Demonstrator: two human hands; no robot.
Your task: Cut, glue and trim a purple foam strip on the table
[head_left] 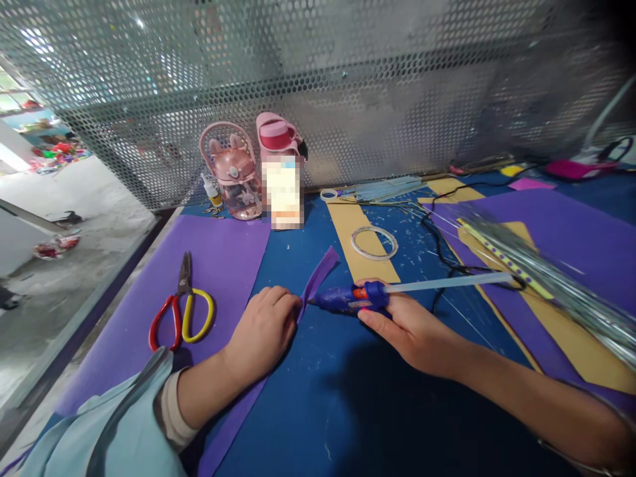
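Right hand (415,334), grip clamped round the glue gun (342,299), nosing right up to the purple strip (318,273) over the blue tabletop (308,411)! Left hand (263,324), grip pinched on that strip; scissors (185,283) lying off to its left on purple paper (223,242).

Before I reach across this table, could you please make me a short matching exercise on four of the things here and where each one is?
Things:
1. Scissors
2. Glue gun
3. Narrow purple strip
4. White ring

Places:
A. Partly over a tan strip
B. Held in the right hand
C. On the purple sheet beyond the left forearm
D. Held by the left hand

Pairs: 1-C, 2-B, 3-D, 4-A
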